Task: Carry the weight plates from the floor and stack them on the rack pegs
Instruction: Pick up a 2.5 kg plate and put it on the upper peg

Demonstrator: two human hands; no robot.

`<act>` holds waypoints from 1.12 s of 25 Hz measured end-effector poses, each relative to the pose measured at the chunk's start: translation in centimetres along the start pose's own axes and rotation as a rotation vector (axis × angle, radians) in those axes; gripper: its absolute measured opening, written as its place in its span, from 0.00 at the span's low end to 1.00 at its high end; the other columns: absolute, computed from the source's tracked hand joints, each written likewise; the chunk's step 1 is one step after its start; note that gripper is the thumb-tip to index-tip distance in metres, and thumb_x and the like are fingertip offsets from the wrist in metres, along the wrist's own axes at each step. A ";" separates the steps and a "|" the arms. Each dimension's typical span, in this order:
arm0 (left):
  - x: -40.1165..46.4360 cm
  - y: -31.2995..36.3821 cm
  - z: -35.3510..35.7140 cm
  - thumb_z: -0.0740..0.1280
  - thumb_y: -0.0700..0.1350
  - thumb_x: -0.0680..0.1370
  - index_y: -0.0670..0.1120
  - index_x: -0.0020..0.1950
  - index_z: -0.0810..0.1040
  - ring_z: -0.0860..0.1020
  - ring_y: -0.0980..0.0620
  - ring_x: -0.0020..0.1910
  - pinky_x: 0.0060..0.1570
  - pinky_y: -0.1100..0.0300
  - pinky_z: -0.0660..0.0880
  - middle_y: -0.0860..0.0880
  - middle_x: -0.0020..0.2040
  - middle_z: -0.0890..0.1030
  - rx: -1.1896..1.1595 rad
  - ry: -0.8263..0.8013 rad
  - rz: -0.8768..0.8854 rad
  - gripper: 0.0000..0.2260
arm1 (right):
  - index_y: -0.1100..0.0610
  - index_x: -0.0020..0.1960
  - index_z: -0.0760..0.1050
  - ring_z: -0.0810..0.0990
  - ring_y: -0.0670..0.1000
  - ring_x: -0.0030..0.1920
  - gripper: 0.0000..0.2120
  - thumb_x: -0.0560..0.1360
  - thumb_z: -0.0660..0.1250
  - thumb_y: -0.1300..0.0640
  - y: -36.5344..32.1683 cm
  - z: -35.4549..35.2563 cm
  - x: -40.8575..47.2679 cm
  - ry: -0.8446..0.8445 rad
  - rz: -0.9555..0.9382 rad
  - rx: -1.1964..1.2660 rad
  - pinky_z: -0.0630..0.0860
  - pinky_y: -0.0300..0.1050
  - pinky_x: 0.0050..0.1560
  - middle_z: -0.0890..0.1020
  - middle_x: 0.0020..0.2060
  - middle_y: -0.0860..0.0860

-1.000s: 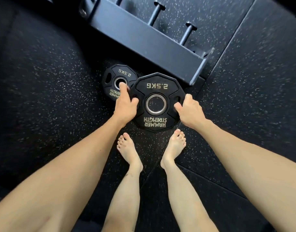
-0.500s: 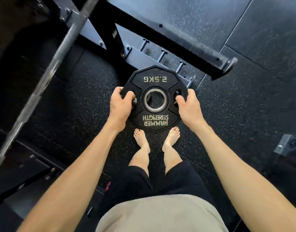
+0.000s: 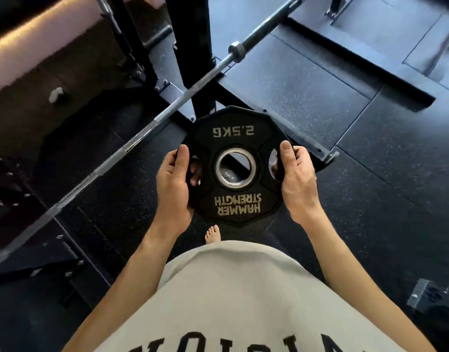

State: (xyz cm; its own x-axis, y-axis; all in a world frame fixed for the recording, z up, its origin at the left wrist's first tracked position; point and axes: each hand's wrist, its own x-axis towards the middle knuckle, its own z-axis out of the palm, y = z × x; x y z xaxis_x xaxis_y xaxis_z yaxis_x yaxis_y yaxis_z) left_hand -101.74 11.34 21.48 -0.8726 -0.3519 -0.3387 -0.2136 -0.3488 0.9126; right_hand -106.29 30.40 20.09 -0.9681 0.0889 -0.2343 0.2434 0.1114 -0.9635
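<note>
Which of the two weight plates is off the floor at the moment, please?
The large 2.5KG plate, gripped by both hands; the other plate shows only through its centre hole, lying below.

The person wears a loose grey T-shirt (image 3: 231, 295) with black block lettering at six o'clock; forearms and one foot (image 3: 213, 234) are bare.

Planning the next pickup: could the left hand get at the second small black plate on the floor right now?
Probably not. The left hand and right hand both grip the black 2.5 kg weight plate, and the second small plate shows only through its centre hole, far below.
</note>
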 end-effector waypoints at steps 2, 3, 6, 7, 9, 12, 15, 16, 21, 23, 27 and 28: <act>-1.7 0.8 -0.1 0.61 0.52 0.82 0.47 0.43 0.74 0.70 0.56 0.31 0.35 0.60 0.69 0.51 0.34 0.73 0.020 0.106 0.050 0.11 | 0.50 0.44 0.69 0.71 0.44 0.33 0.15 0.79 0.59 0.40 -0.9 0.2 0.0 -0.089 -0.037 0.001 0.70 0.42 0.38 0.73 0.33 0.47; -2.6 1.1 -0.1 0.61 0.52 0.82 0.47 0.44 0.74 0.70 0.56 0.32 0.36 0.59 0.68 0.52 0.34 0.74 0.026 0.162 0.072 0.11 | 0.50 0.44 0.69 0.71 0.45 0.33 0.15 0.78 0.59 0.39 -1.2 0.2 0.0 -0.136 -0.048 -0.007 0.70 0.43 0.38 0.74 0.33 0.46; -5.6 1.5 0.7 0.60 0.52 0.82 0.47 0.44 0.74 0.70 0.59 0.28 0.33 0.62 0.68 0.56 0.30 0.74 0.027 0.337 0.124 0.11 | 0.50 0.43 0.70 0.72 0.44 0.33 0.16 0.80 0.58 0.39 -2.1 -0.1 -0.1 -0.268 -0.081 -0.037 0.71 0.41 0.37 0.74 0.33 0.47; -7.0 1.5 1.2 0.60 0.52 0.82 0.47 0.43 0.73 0.69 0.60 0.27 0.31 0.63 0.68 0.56 0.29 0.74 0.021 0.410 0.140 0.12 | 0.50 0.43 0.69 0.72 0.43 0.32 0.15 0.80 0.58 0.39 -2.5 -0.3 -0.1 -0.329 -0.093 -0.044 0.71 0.40 0.36 0.74 0.34 0.47; -9.9 1.1 2.2 0.61 0.52 0.81 0.48 0.42 0.73 0.68 0.60 0.26 0.30 0.64 0.67 0.56 0.30 0.73 -0.015 0.545 0.160 0.12 | 0.50 0.42 0.69 0.72 0.46 0.34 0.16 0.77 0.59 0.38 -3.3 -0.9 -0.4 -0.449 -0.116 -0.063 0.69 0.42 0.35 0.74 0.35 0.49; -14.8 -0.1 3.6 0.62 0.54 0.80 0.50 0.40 0.74 0.68 0.60 0.27 0.31 0.62 0.66 0.56 0.31 0.73 -0.113 0.766 0.194 0.12 | 0.49 0.41 0.69 0.73 0.47 0.37 0.16 0.75 0.59 0.37 -4.4 -1.2 -1.5 -0.667 -0.171 -0.111 0.70 0.46 0.39 0.75 0.36 0.47; -19.8 -1.0 4.1 0.63 0.54 0.80 0.51 0.38 0.74 0.68 0.59 0.27 0.32 0.61 0.65 0.55 0.32 0.73 -0.193 0.980 0.235 0.13 | 0.51 0.41 0.70 0.71 0.43 0.36 0.16 0.78 0.60 0.40 -5.1 -0.5 -4.2 -0.877 -0.194 -0.099 0.69 0.43 0.39 0.73 0.33 0.43; -21.8 -1.5 4.0 0.63 0.54 0.80 0.51 0.37 0.73 0.68 0.59 0.28 0.32 0.61 0.65 0.55 0.32 0.73 -0.222 1.054 0.256 0.13 | 0.52 0.41 0.70 0.71 0.43 0.36 0.16 0.78 0.60 0.41 -5.2 -0.1 -5.6 -0.955 -0.222 -0.110 0.70 0.43 0.39 0.73 0.34 0.44; -33.0 -4.2 3.1 0.62 0.53 0.81 0.49 0.37 0.71 0.67 0.58 0.27 0.28 0.64 0.65 0.54 0.31 0.71 -0.325 1.374 0.370 0.14 | 0.54 0.43 0.71 0.72 0.41 0.34 0.14 0.81 0.60 0.46 -4.4 1.7 -15.7 -1.293 -0.296 -0.150 0.70 0.39 0.39 0.75 0.33 0.44; -37.5 -5.3 2.8 0.62 0.53 0.81 0.48 0.38 0.70 0.67 0.59 0.26 0.27 0.65 0.65 0.55 0.30 0.71 -0.351 1.483 0.397 0.14 | 0.51 0.40 0.70 0.71 0.42 0.34 0.14 0.81 0.61 0.45 -3.4 2.0 -20.1 -1.401 -0.301 -0.146 0.70 0.41 0.40 0.74 0.31 0.42; -49.6 -8.6 1.3 0.62 0.55 0.80 0.49 0.39 0.70 0.67 0.59 0.26 0.28 0.63 0.65 0.55 0.30 0.70 -0.371 1.696 0.434 0.14 | 0.53 0.41 0.69 0.71 0.42 0.32 0.14 0.82 0.60 0.46 -0.6 1.1 -32.6 -1.653 -0.271 -0.136 0.70 0.40 0.37 0.73 0.30 0.43; -52.7 -9.6 0.8 0.62 0.55 0.80 0.48 0.39 0.70 0.67 0.59 0.27 0.28 0.63 0.65 0.55 0.30 0.70 -0.374 1.734 0.441 0.14 | 0.55 0.42 0.69 0.71 0.42 0.31 0.14 0.82 0.60 0.47 0.1 0.6 -36.0 -1.698 -0.266 -0.131 0.70 0.38 0.35 0.73 0.30 0.43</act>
State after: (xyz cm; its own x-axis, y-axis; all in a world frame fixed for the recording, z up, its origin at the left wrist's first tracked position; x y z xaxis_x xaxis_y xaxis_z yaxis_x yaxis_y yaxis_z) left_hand -54.05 33.90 30.78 0.6086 -0.7760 -0.1655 0.1902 -0.0598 0.9799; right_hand -71.46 26.59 28.32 0.0666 -0.9973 -0.0300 -0.0023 0.0300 -0.9995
